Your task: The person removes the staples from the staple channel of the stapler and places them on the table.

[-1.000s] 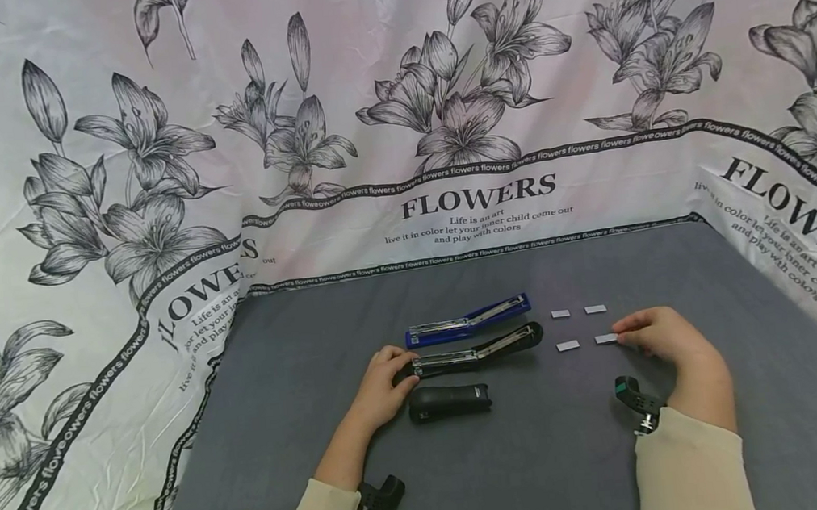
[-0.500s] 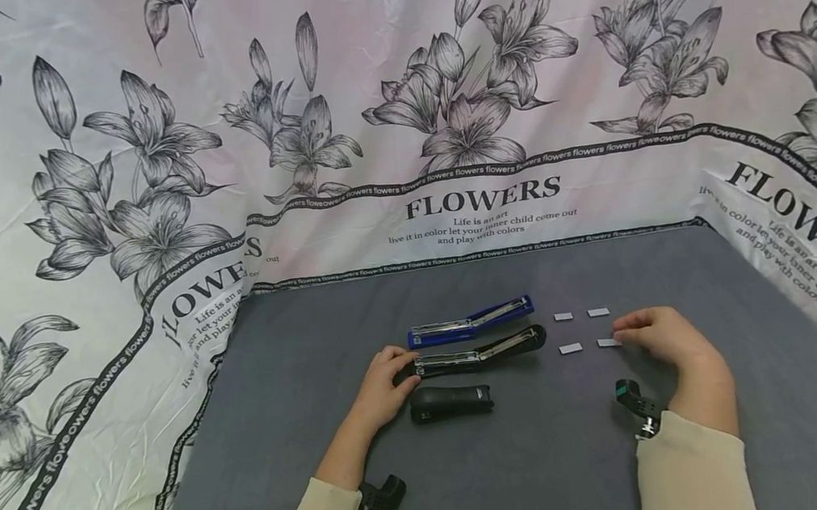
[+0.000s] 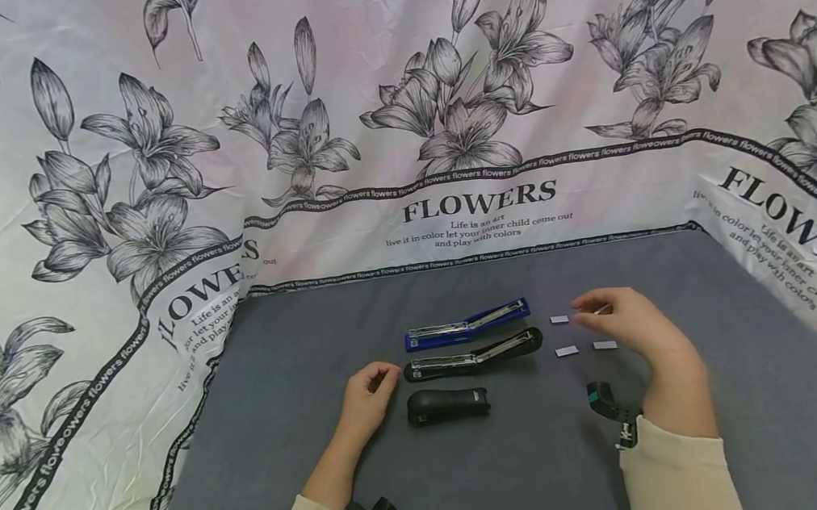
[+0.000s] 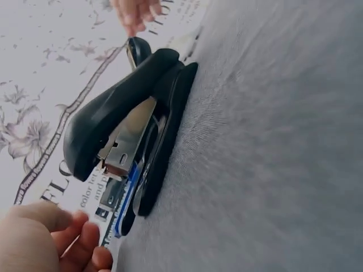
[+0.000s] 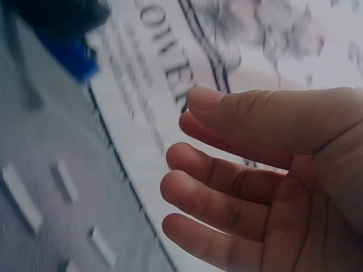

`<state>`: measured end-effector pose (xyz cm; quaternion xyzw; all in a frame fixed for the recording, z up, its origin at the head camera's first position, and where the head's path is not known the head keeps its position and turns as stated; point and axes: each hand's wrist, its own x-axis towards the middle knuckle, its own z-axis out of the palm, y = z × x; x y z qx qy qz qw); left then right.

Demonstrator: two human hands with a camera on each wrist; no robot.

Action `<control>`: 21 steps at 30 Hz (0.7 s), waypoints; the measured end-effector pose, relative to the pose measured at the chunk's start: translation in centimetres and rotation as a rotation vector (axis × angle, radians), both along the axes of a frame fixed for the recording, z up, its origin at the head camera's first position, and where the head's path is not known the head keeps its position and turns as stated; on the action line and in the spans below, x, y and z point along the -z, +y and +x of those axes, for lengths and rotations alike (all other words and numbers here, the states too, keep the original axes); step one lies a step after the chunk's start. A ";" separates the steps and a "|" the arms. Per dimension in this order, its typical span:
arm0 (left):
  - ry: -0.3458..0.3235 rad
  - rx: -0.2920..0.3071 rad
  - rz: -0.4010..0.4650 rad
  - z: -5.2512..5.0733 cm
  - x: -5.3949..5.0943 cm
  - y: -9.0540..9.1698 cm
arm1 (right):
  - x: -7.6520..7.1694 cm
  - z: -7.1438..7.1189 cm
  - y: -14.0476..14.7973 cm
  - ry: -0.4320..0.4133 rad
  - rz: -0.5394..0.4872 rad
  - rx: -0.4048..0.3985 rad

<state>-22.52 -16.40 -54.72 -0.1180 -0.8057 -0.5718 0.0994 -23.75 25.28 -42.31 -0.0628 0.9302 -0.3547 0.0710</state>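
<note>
Beside the left hand [image 3: 365, 398], a wide-open black stapler [image 3: 473, 358], silvery inside.

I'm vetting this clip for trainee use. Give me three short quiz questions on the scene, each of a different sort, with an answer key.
1. Count: how many staplers lie on the grey cloth?
2. True or false: the blue stapler lies folded open.
3. Fill in: of the person's two hands, the one nearer the small pale strips is the ____.

Key
1. Three: one blue and two black.
2. True; its silver channel is exposed and its upper part is swung back.
3. right hand
</note>
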 end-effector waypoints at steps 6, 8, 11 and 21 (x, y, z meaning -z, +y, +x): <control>-0.046 0.169 -0.197 2.0 -0.3 -1.0 | -1.8 0.3 -4.1 0.024 0.006 -0.056; -0.025 0.232 -0.301 2.3 -0.4 -1.0 | -2.3 0.5 -5.5 0.036 -0.001 -0.089; -0.006 0.281 -0.400 2.5 -0.5 -0.7 | -2.6 0.8 -7.6 0.089 0.002 -0.161; 0.080 0.272 -0.563 2.5 -0.4 -0.1 | -1.6 1.9 -15.2 0.214 0.089 -0.443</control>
